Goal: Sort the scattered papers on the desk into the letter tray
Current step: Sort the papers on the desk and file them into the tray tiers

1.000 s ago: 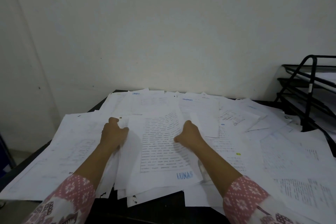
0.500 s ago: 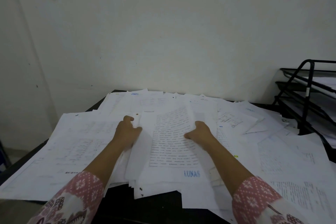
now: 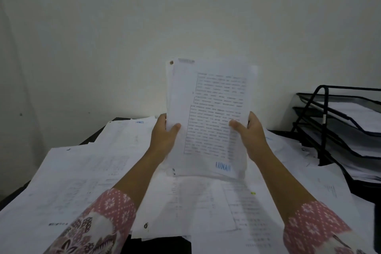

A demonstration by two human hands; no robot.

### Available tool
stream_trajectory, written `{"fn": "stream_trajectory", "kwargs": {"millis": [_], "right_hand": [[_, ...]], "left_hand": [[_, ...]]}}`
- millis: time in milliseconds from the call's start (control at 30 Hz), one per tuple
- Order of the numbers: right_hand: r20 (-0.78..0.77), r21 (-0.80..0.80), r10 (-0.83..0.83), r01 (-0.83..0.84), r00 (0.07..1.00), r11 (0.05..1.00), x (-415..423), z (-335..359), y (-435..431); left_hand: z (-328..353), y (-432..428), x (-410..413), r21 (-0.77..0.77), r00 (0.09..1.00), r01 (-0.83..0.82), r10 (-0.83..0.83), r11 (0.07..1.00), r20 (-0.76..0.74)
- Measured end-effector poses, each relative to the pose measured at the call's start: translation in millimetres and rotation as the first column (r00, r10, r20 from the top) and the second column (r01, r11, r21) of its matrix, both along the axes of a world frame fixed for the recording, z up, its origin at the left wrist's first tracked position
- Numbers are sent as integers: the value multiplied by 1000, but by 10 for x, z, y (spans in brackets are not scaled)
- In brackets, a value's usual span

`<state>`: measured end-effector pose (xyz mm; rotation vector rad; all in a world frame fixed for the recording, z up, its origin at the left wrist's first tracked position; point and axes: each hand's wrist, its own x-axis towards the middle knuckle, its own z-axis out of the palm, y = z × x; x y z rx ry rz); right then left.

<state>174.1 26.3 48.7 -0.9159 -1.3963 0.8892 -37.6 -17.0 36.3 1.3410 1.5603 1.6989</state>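
Looked forward and slightly down from head height with 1 wide-angle camera, across the bench (image 3: pixel 162 246) toward the pale wall (image 3: pixel 123 37) behind. Sat near enough to catch both forearms (image 3: pixel 134 171) at the bottom edge.

Item one: wall (image 3: pixel 185 16). Pale off-white, plain and matt, it fills the upper half of my feed from edge to edge. Its shade dulls toward the left side and the corners.

Item two: two small dark marks on that wall, both low on the left. The first speck (image 3: pixel 20 114) sits near the frame's edge, the second speck (image 3: pixel 89 112) further right at about the same height.

Item three: dark narrow object (image 3: pixel 377 227), low at the right edge and cut off by it. I cannot identify it.
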Motion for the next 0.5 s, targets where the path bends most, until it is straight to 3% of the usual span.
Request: {"fn": "stream_trajectory", "kwargs": {"millis": [200,500], "right_hand": [[7,131,-152,150,988,980,176,160,-12],[196,-50,-84,95,977,994,199,-142,16]], "left_hand": [[164,63,220,136,1000,20,-20,990,-5],[-44,96,274,-45,997,16,-19,999,-80]]}}
